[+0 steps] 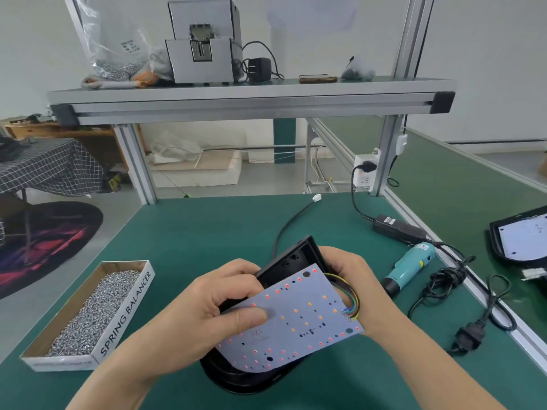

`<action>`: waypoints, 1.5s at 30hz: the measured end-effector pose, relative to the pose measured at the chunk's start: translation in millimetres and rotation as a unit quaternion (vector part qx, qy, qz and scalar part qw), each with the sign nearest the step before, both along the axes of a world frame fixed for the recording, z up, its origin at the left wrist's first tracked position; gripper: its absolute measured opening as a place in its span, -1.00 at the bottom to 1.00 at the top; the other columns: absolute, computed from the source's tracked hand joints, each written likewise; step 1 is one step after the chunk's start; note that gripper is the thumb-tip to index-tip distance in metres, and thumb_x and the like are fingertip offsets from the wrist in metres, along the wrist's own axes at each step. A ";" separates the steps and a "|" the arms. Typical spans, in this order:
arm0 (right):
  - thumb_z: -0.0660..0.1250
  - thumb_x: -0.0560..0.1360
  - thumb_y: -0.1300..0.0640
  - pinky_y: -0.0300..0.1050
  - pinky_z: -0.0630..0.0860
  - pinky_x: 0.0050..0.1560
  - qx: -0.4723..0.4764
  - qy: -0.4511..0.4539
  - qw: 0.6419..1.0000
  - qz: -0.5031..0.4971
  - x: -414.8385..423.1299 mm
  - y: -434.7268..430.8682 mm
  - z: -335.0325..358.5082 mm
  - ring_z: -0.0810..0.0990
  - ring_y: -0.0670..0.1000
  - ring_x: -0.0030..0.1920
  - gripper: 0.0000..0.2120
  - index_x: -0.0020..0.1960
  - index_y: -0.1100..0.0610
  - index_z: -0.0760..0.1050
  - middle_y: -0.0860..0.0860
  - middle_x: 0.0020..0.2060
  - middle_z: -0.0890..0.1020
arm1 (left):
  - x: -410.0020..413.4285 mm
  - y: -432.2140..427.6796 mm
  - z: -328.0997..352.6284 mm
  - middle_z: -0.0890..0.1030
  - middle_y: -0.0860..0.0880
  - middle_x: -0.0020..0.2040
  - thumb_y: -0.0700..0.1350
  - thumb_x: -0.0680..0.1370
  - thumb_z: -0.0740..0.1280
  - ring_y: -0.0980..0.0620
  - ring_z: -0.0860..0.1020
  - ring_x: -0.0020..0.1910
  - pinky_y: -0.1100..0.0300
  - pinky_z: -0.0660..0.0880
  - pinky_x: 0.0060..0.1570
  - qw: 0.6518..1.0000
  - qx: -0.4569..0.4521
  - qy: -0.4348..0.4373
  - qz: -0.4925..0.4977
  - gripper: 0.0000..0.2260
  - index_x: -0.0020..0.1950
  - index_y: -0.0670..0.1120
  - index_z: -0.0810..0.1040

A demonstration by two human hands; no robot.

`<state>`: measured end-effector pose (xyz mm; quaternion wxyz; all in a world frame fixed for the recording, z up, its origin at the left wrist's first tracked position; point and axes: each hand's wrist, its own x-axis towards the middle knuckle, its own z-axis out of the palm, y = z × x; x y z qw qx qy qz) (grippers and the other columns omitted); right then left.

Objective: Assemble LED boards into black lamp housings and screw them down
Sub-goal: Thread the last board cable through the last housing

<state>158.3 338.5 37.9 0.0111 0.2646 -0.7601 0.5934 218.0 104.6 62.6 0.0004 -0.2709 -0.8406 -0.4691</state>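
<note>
So the LED board (296, 318) sits bottom centre of the frame: a thin, flat, pale sheet dotted with tiny red and orange LEDs and a few dark holes. It lies skewed on top of the black lamp housing (291, 255), not seated in it. The housing is matte black plastic with a rounded end that rests on the counter (207, 229), and its far end is tipped up.

The left hand (207, 309) holds the board, thumb pressed flat on its face and fingers curled at its left edge. The right hand (355, 285) wraps around the housing's right side, fingers curled behind it. A loop of thin green, yellow and blue wires (352, 297) runs from the board's right edge, just beside that hand.

The counter is topped with a green mat. At lower left there's a shallow white cardboard box (127, 309) printed "SPRING BALANCER", full of small shiny screws (94, 312). To the right lies a teal electric screwdriver (410, 267) with a black cord, and a black power brick (396, 229) above it. At the right edge a second housing (497, 247) already has a pale board in it.

Up top, an aluminium-framed shelf (251, 93) carries a grey boxy machine (204, 45) and a clear plastic bag (115, 48) of screws; its label is too blurry to read.
</note>
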 end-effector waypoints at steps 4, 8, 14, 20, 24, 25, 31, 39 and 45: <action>0.34 0.60 0.30 -0.15 0.54 0.04 0.030 -0.067 0.997 0.026 -13.4 -1.3 -1.8 0.60 -0.03 -0.10 -0.92 0.02 0.14 0.53 0.04 -0.08 0.61 | 3.1 3.4 0.7 0.50 0.02 0.01 0.12 0.55 0.38 -0.07 0.50 0.09 0.17 0.41 0.09 1.000 -0.013 -0.003 -0.014 -0.78 -0.13 -0.02 0.63; 0.28 0.56 0.42 -0.47 0.31 -0.49 0.105 -0.151 0.982 0.028 -21.3 5.6 -16.2 0.39 -0.15 -0.50 -0.67 -0.31 0.14 0.36 -0.21 -0.58 0.43 | 3.7 5.9 -5.8 0.50 0.00 0.02 0.10 0.55 0.38 -0.10 0.51 0.05 0.06 0.43 0.10 0.999 -0.012 -0.013 -0.028 -0.79 -0.11 -0.04 0.64; 0.25 0.49 0.01 -0.44 0.33 -0.35 0.128 -0.063 0.989 0.034 -7.2 3.8 6.8 0.39 -0.27 -0.44 -0.73 -0.37 -0.21 0.44 -0.27 -0.47 0.48 | -3.7 -1.3 -14.2 0.53 -0.02 0.05 0.06 0.56 0.41 -0.09 0.54 0.01 0.17 0.45 0.06 0.999 0.016 -0.025 -0.026 -0.82 -0.09 -0.05 0.64; 0.45 0.39 -0.37 -0.05 0.42 0.41 0.122 -0.134 0.961 0.211 -2.4 27.2 16.4 0.49 -0.09 0.37 -0.26 0.45 -0.03 0.44 -0.10 0.38 0.55 | -2.3 -20.6 -31.2 0.68 -0.09 -0.14 0.11 0.28 0.65 0.01 0.64 -0.23 0.20 0.59 -0.22 0.935 0.286 -0.199 0.061 -0.65 -0.13 -0.08 0.67; 0.18 0.54 -0.41 0.19 0.47 0.27 0.043 -0.187 0.971 0.144 -11.3 27.2 14.2 0.50 0.08 0.10 -0.30 0.27 0.19 0.55 0.35 0.19 0.56 | 1.0 -21.1 -46.0 0.60 -0.17 -0.23 0.03 0.16 0.72 -0.05 0.58 -0.38 0.19 0.54 -0.37 0.875 0.399 -0.255 0.097 -0.58 -0.23 -0.08 0.57; 0.12 0.66 -0.22 0.15 0.50 0.17 0.083 -0.148 0.980 0.105 -12.6 26.4 12.0 0.50 0.05 0.01 -0.53 0.13 0.13 0.58 0.32 0.06 0.58 | 1.0 -18.3 -47.1 0.60 -0.15 -0.24 0.03 0.17 0.72 -0.04 0.58 -0.39 0.21 0.54 -0.39 0.875 0.400 -0.256 0.096 -0.59 -0.23 -0.08 0.56; 0.29 0.51 0.30 0.10 0.49 -0.09 0.241 0.008 0.969 -0.057 -21.6 18.3 -7.6 0.52 0.08 -0.19 -0.90 -0.16 0.15 0.50 0.12 -0.19 0.55 | 1.5 -2.6 -50.9 0.64 -0.13 -0.21 0.09 0.16 0.71 -0.03 0.62 -0.35 0.17 0.55 -0.39 0.874 0.400 -0.247 0.123 -0.55 -0.16 -0.10 0.62; 0.33 0.59 0.24 -0.35 0.42 -0.02 0.028 0.180 0.965 -0.189 5.9 13.4 7.8 0.55 -0.01 -0.03 -0.85 -0.01 0.03 0.64 -0.06 0.05 0.55 | -0.5 5.8 -56.5 0.65 -0.18 0.24 0.05 0.32 0.65 -0.16 0.65 0.16 0.04 0.60 0.06 0.882 0.395 -0.224 0.125 -0.40 0.32 -0.01 0.61; 0.27 0.57 0.16 -0.32 0.38 -0.08 -0.043 0.159 0.968 -0.188 17.8 18.0 25.1 0.52 -0.04 -0.10 -0.86 -0.06 0.00 0.60 -0.08 -0.06 0.56 | -8.9 9.7 -51.2 0.67 -0.13 0.23 0.06 0.34 0.63 -0.05 0.67 0.14 0.16 0.61 0.02 0.896 0.382 -0.180 0.135 -0.46 0.29 0.02 0.64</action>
